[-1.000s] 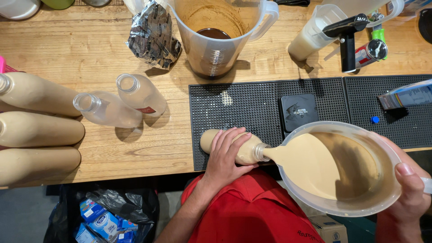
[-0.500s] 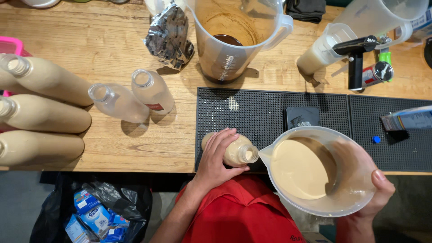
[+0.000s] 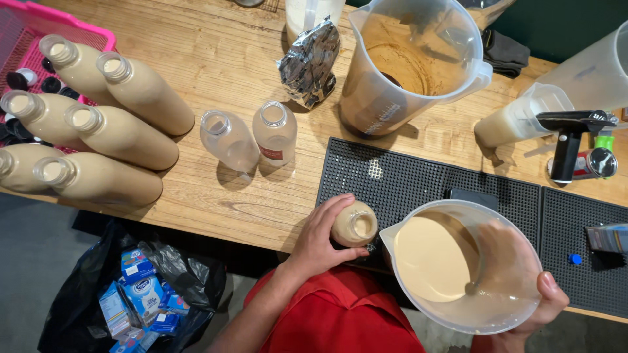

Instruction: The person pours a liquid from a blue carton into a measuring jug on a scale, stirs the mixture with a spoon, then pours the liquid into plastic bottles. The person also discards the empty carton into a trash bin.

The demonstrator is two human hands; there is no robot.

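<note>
My left hand (image 3: 317,238) grips a small plastic bottle (image 3: 354,225) full of beige milky liquid, standing upright on the black rubber mat (image 3: 418,180) near the table's front edge. My right hand (image 3: 540,306) holds a clear plastic jug (image 3: 461,265), partly filled with the same beige liquid, level and just right of the bottle, its spout close to the bottle's mouth. No liquid is running.
Several filled bottles (image 3: 98,124) stand uncapped at the left by a pink basket (image 3: 26,39). Two empty bottles (image 3: 252,137), a foil bag (image 3: 311,62) and a large brown-stained jug (image 3: 409,62) sit behind. A bin bag of cartons (image 3: 134,297) lies below.
The jug has tipped back from pouring to level. The bottle, which lay tilted under the spout, now stands upright and full in my left hand.
</note>
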